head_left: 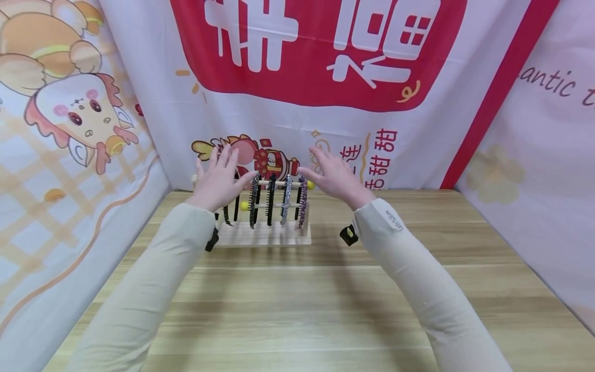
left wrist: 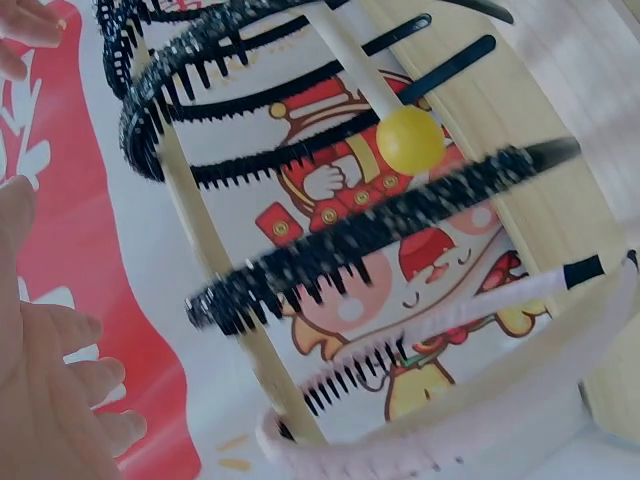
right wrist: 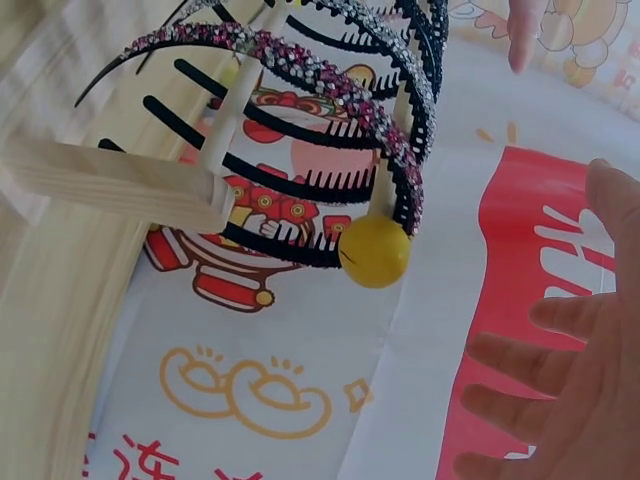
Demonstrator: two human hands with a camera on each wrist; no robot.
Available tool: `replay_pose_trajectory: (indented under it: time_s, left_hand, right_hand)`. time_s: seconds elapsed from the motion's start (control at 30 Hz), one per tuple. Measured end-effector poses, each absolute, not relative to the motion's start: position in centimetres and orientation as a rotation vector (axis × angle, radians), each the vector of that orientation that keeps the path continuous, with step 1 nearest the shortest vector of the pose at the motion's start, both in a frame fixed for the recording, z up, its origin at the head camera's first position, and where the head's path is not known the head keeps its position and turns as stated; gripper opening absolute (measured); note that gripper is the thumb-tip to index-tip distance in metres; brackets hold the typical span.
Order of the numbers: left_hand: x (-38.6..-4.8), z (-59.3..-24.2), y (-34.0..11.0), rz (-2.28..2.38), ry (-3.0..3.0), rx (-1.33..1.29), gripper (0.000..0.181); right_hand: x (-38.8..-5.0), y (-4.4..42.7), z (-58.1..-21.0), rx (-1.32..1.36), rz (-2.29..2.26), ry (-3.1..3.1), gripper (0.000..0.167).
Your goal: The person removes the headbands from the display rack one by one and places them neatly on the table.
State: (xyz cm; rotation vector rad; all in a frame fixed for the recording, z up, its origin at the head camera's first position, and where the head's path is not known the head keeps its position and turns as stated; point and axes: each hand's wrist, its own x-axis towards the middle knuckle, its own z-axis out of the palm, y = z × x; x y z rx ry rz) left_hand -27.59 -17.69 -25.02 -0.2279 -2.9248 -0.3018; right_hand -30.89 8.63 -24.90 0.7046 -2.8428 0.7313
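A wooden headband rack (head_left: pixel 265 237) stands near the back of the table, with several toothed headbands hung over its rods. My left hand (head_left: pixel 217 178) is spread over the rack's left part, fingers straight and holding nothing. In the left wrist view, a black glittery headband (left wrist: pixel 380 225) and a pale pink headband (left wrist: pixel 350 460) hang close to it. At the rack's right end, my right hand (head_left: pixel 337 176) is held out flat, also without anything in it. Beside it are a pink-and-silver rhinestone headband (right wrist: pixel 330 85) and the rod's yellow ball end (right wrist: pixel 375 252).
Behind the rack hangs a white cloth with a large red printed panel (head_left: pixel 316 57). Printed cloths also line the left side (head_left: pixel 83 206) and right side (head_left: pixel 534 170). The wood-grain table (head_left: pixel 297 310) extends in front of the rack.
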Motion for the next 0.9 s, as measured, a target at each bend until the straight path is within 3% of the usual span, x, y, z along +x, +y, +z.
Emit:
replay_pose_trajectory:
  time_s: [0.67, 0.9]
  left_hand:
    - [-26.6, -26.2, -22.4, -0.369, -2.900, -0.154, 0.081]
    - [-26.5, -26.9, -23.8, -0.384, -2.898, -0.156, 0.088]
  right_hand:
    - [-30.8, 7.2, -26.5, 0.733, 0.995, -2.845, 0.075]
    - [-30.9, 7.1, -27.1, 0.721, 1.033, -2.860, 0.073]
